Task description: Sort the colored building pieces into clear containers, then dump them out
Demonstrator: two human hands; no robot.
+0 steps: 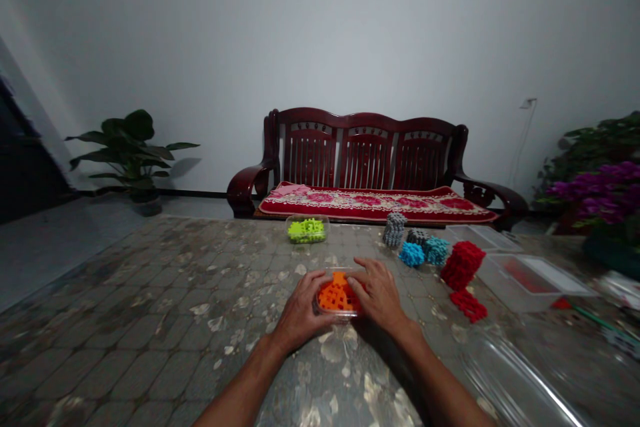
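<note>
A small clear plastic box [339, 313] full of orange toy pieces [336, 296] sits on the table in front of me. My left hand [300, 312] wraps round the box's left side, fingers curled on it. On the right side my right hand [379, 293] rests over the box, its fingers bent on the rim and the orange pieces. Both forearms reach in from the bottom edge.
A clear box of lime-green pieces [307, 229] stands farther back. To the right lie grey [394, 229], blue [412, 254], teal [437, 250] and red [463, 265] stacks of pieces, open clear boxes [531, 280] and a lid [515, 380]. Beyond the patterned table [150, 307] stands a wooden bench [370, 170].
</note>
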